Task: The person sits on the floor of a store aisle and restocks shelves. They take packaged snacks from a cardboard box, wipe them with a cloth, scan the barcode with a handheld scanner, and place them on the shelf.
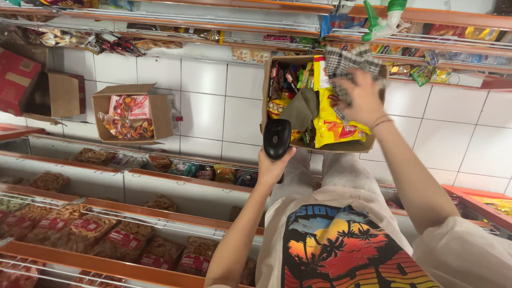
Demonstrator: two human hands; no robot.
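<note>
Left hand (pixel 273 162) grips a black scanner (pixel 277 137) beside the cardboard box (pixel 265 93); right hand (pixel 364 98) clutches a checked cloth (pixel 346 61) above it.

A cardboard box (pixel 320 144) of snack packets (pixel 333 125) sits right of another box (pixel 160 114).

a black handheld scanner (pixel 277 138) is held upright just beside a checkered cloth (pixel 349 64) bunched over the open snack-filled cardboard box (pixel 266 90).
</note>
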